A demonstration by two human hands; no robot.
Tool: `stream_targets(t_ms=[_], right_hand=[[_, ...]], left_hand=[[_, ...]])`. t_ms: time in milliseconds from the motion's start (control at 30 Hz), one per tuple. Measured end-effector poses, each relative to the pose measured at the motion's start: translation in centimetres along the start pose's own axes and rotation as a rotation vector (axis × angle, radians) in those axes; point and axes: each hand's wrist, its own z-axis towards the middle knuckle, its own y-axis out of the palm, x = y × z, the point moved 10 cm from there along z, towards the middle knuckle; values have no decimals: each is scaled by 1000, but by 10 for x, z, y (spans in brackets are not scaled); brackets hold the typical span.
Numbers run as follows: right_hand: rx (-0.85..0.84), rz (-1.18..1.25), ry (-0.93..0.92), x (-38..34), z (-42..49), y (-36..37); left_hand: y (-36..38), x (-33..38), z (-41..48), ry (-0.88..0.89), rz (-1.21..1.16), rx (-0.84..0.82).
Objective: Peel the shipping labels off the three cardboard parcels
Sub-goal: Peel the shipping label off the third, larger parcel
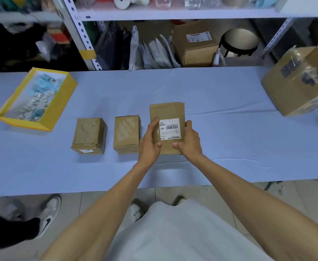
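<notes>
Cardboard parcel [166, 112], flat with a white label [170, 129], gripped between left hand [150, 144] and right hand [189, 142], fingers curled round its edges.

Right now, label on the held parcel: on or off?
On. White label lies flat on the parcel held by left hand and right hand.

bright even light | soft shadows | edges warped | shelves blurred

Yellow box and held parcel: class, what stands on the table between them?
Head view: two smaller parcels, apart, the left parcel and the middle parcel. The left hand and right hand grip the held parcel.
</notes>
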Motion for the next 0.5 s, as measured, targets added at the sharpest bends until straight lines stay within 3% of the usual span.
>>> stream_targets(t_ms=[500], right_hand=[[-8, -93, -21, -1, 3, 5]], left_hand=[[-1, -4, 1, -53, 59, 86]])
